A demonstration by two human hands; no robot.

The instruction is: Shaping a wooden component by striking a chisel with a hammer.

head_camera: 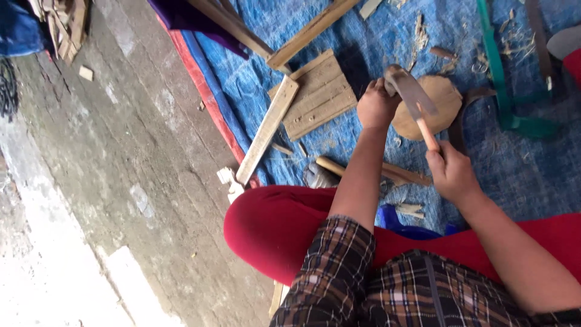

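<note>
My right hand (451, 172) grips the pale wooden handle of a broad-bladed chopping knife (413, 94). The grey blade lies over a round wooden chopping block (439, 103) on the blue tarp (375, 36). My left hand (375, 106) is closed at the block's edge, right at the blade's tip, and seems to hold a small piece there, mostly hidden by the fingers and the blade. Both forearms reach out over my red-trousered knee (272, 224).
A small panel of nailed planks (318, 94) and a loose slat (266, 130) lie left of the block. A hammer-like tool (324, 172) rests near my knee. A green frame (502, 91) lies at right. Wood chips litter the tarp; bare concrete floor (121, 151) is at left.
</note>
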